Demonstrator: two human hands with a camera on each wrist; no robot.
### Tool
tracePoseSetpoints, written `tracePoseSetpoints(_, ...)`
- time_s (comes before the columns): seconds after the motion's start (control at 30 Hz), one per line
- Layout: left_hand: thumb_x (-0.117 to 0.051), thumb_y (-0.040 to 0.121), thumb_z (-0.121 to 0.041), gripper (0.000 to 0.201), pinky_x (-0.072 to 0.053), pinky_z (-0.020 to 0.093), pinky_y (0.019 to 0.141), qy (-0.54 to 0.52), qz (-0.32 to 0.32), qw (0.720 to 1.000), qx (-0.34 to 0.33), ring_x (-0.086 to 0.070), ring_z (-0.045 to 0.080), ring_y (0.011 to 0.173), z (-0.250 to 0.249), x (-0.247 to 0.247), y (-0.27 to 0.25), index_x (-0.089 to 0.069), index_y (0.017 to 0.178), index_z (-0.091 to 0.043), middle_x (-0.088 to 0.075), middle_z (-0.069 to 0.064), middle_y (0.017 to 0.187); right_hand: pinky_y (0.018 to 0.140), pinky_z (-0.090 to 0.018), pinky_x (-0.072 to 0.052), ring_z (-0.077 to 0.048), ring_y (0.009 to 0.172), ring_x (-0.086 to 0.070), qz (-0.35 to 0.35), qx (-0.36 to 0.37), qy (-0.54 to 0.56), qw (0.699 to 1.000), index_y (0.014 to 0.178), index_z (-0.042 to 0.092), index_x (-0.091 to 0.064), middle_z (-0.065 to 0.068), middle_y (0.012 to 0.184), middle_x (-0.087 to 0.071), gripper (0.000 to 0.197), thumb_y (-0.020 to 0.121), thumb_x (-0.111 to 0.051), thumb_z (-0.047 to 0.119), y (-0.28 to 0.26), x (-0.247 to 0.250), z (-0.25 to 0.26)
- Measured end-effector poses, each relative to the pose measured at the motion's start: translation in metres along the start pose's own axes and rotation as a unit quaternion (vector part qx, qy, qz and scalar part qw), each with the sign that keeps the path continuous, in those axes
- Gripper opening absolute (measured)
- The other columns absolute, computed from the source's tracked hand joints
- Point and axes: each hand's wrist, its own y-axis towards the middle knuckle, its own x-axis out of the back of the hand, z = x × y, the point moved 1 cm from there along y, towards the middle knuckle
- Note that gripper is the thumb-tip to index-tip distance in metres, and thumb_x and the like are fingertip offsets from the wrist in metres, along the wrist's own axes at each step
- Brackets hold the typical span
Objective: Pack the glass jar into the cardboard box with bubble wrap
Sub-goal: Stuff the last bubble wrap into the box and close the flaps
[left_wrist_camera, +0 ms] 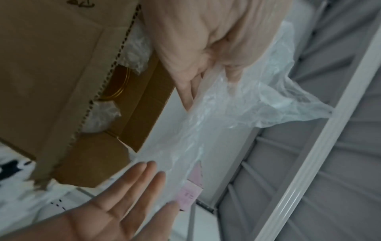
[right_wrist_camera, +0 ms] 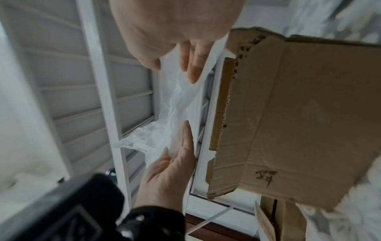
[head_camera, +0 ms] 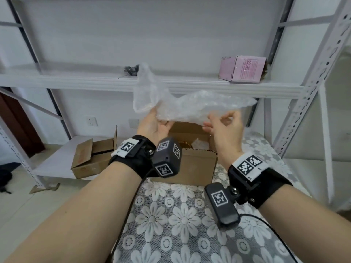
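On the left, one brown box point(head_camera: 89, 158) sits open on the low shelf's front edge. Next, the left hand point(head_camera: 152, 124) is up, fingers curled, gripping one end of the single sheet of bubble wrap point(head_camera: 182, 103), which is held in the air above the cardboard box point(head_camera: 191, 164). That box stands open on the flowered cloth point(head_camera: 171, 215), at its far edge, and inside it one gold jar lid point(left_wrist_camera: 118, 84) shows, padded with two wads of wrap. The right hand point(head_camera: 226, 128) is at the sheet's lower edge, fingers loose and spread, gripping nothing that I can make out. Far right, one pink box point(head_camera: 243, 69) rests on the upper shelf point(head_camera: 76, 78).
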Motion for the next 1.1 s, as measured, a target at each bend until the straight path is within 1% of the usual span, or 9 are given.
tracePoseSetpoints(0.07, -0.052, 0.096, -0.018, 0.034, -0.044, 0.043, 0.100, -0.027, -0.033, 0.999, 0.004, -0.041, 0.039, 0.131, -0.006, 0.001, 0.003, -0.051, 0.129, -0.012, -0.032, 0.029, 0.144, 0.076, -0.033, -0.060, -0.023, 0.078, -0.072, 0.041, 0.007, -0.017, 0.999, 0.088, 0.009, -0.045, -0.013, 0.092, -0.068, 0.025, 0.088, -0.064, 0.025, -0.007, -0.001, 0.004)
tracePoseSetpoints(0.13, -0.049, 0.099, -0.021, 0.041, -0.050, 0.041, 0.090, -0.044, -0.063, 0.997, 0.011, -0.050, 0.036, 0.120, -0.005, 0.002, 0.007, -0.045, 0.139, -0.014, -0.038, 0.027, 0.137, 0.084, -0.035, -0.058, -0.022, 0.086, -0.072, 0.117, -0.076, -0.047, 0.989, 0.105, 0.000, -0.056, -0.014, 0.098, -0.071, 0.051, 0.081, -0.067, 0.044, -0.011, -0.004, 0.000)
tracePoseSetpoints(0.27, -0.040, 0.102, -0.024, 0.027, -0.055, 0.035, 0.054, -0.042, -0.090, 0.995, 0.022, -0.058, 0.026, 0.073, 0.002, 0.005, 0.005, -0.055, 0.102, -0.002, -0.053, 0.017, 0.087, 0.104, -0.036, -0.044, -0.035, 0.132, -0.042, 0.210, -0.306, 0.138, 0.918, 0.151, 0.013, -0.015, -0.028, 0.147, -0.032, 0.115, 0.062, -0.075, 0.054, -0.011, -0.011, 0.002)
tracePoseSetpoints(0.4, -0.039, 0.102, -0.023, 0.026, -0.051, 0.022, 0.058, -0.011, -0.080, 0.997, 0.023, -0.059, 0.012, 0.058, 0.008, 0.015, 0.010, -0.049, 0.083, -0.007, -0.054, 0.005, 0.081, 0.115, -0.047, -0.028, -0.038, 0.142, -0.023, 0.147, -0.307, 0.269, 0.901, 0.151, 0.025, -0.014, -0.026, 0.154, -0.016, 0.098, 0.075, -0.073, 0.046, -0.003, -0.018, 0.012)
tracePoseSetpoints(0.5, -0.046, 0.099, -0.030, 0.027, -0.049, 0.018, 0.056, -0.032, -0.066, 0.994, 0.077, -0.056, 0.007, 0.067, 0.011, 0.023, 0.013, -0.058, 0.105, -0.006, -0.069, 0.009, 0.082, 0.098, -0.048, -0.042, -0.032, 0.128, -0.040, 0.014, -0.270, 0.214, 0.939, 0.145, 0.025, -0.033, -0.015, 0.151, -0.030, 0.099, 0.063, -0.078, 0.056, 0.008, -0.021, 0.012)
tracePoseSetpoints(0.63, -0.048, 0.098, -0.022, 0.028, -0.045, 0.026, 0.093, -0.083, -0.057, 0.992, 0.076, -0.064, 0.022, 0.087, 0.018, 0.026, 0.008, -0.062, 0.095, 0.001, -0.073, 0.019, 0.080, 0.076, -0.041, -0.051, -0.025, 0.086, -0.058, -0.068, -0.300, 0.114, 0.945, 0.118, 0.025, -0.052, -0.013, 0.108, -0.058, 0.083, 0.050, -0.078, 0.064, 0.015, -0.011, 0.010)
tracePoseSetpoints(0.8, -0.039, 0.102, -0.021, 0.028, -0.049, 0.044, 0.092, -0.105, -0.040, 0.989, 0.099, -0.062, 0.033, 0.088, 0.019, 0.021, -0.007, -0.053, 0.097, 0.003, -0.063, 0.023, 0.096, 0.079, -0.027, -0.044, -0.020, 0.087, -0.056, -0.149, -0.268, 0.069, 0.949, 0.123, 0.010, -0.048, -0.004, 0.109, -0.059, 0.054, 0.077, -0.074, 0.020, 0.016, -0.002, 0.002)
tracePoseSetpoints(0.97, -0.068, 0.083, -0.003, 0.046, -0.044, 0.063, 0.096, -0.102, 0.004, 0.988, 0.114, -0.060, 0.051, 0.094, 0.019, 0.016, -0.021, -0.040, 0.119, -0.003, -0.054, 0.039, 0.106, 0.082, -0.030, -0.047, -0.022, 0.095, -0.056, -0.163, -0.208, 0.115, 0.958, 0.122, 0.008, -0.043, -0.006, 0.111, -0.056, 0.044, 0.082, -0.063, 0.005, 0.015, -0.010, -0.001)
tracePoseSetpoints(1.1, -0.067, 0.088, -0.010, 0.018, -0.058, 0.048, 0.073, -0.008, -0.051, 0.991, 0.125, -0.061, 0.041, 0.079, 0.021, 0.008, -0.030, -0.053, 0.089, 0.000, -0.063, 0.033, 0.086, 0.095, -0.032, -0.048, -0.020, 0.105, -0.058, -0.127, -0.139, 0.072, 0.979, 0.133, 0.012, -0.044, 0.000, 0.118, -0.058, 0.046, 0.088, -0.056, 0.010, 0.015, -0.014, -0.008)
